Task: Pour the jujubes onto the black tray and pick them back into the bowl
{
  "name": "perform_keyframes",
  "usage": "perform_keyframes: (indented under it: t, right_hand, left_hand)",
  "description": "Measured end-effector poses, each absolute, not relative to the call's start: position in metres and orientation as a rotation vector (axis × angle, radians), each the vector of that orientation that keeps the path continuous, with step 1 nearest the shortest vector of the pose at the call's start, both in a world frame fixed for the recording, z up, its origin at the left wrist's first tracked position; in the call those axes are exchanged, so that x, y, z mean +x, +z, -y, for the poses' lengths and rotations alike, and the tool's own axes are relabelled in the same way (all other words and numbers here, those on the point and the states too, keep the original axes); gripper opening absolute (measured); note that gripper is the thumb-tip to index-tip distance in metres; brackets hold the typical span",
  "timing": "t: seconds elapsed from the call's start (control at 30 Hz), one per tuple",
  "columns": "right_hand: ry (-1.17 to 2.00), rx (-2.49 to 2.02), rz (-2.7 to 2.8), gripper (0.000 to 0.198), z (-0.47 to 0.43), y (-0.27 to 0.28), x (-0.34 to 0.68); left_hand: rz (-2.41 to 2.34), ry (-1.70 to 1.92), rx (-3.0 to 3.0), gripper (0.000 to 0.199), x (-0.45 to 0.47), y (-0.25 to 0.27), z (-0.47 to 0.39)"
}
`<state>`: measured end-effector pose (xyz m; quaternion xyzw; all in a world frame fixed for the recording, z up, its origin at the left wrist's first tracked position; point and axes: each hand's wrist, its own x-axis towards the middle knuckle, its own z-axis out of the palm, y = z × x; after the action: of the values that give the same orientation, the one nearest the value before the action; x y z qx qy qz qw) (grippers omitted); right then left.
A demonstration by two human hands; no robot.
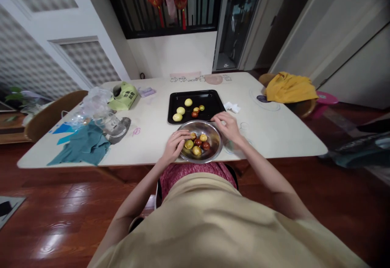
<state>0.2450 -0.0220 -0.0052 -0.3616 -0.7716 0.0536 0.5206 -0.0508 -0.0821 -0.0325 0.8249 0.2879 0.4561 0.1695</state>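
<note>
A shiny metal bowl stands at the table's near edge with several small round fruits inside, jujube-like, some yellow-green and some reddish brown. My left hand lies over the bowl's left rim, fingers stretched out towards a brown-and-yellow fruit; whether they touch it I cannot tell. At the bowl's upper right is my right hand, open, its fingertips by the near right corner of a black tray. Larger pale yellow fruits and smaller brown-and-yellow ones lie on the tray.
A crumpled white tissue lies right of the tray. On the left are a teal cloth, clear plastic bags and a light green bag. A yellow cloth hangs over a chair at the right.
</note>
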Motion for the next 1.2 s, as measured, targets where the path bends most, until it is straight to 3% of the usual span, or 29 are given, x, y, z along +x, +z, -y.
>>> perform_keyframes:
  t: [0.13, 0.3, 0.6, 0.9, 1.2]
  right_hand:
    - [0.150, -0.902, 2.098, 0.020, -0.029, 0.008, 0.233]
    - [0.149, -0.865, 2.422, 0.030, -0.075, -0.002, 0.212]
    - [0.106, -0.926, 2.591, 0.027, -0.101, -0.009, 0.200]
    - [0.300, -0.728, 2.151, 0.024, -0.039, 0.012, 0.225]
    - [0.469, -0.715, 2.291, 0.023, 0.030, -0.004, 0.216]
  left_hand:
    - [-0.790, 1.324, 2.366, 0.046, -0.049, -0.033, 0.081]
    - [-0.803, 1.333, 2.380, 0.049, -0.047, -0.034, 0.081]
    - [-0.845, 1.312, 2.378, 0.055, -0.048, -0.037, 0.081]
    - [-0.833, 1.317, 2.382, 0.054, -0.048, -0.035, 0.081]
    - [-0.859, 1.287, 2.386, 0.060, -0.049, -0.034, 0.081]
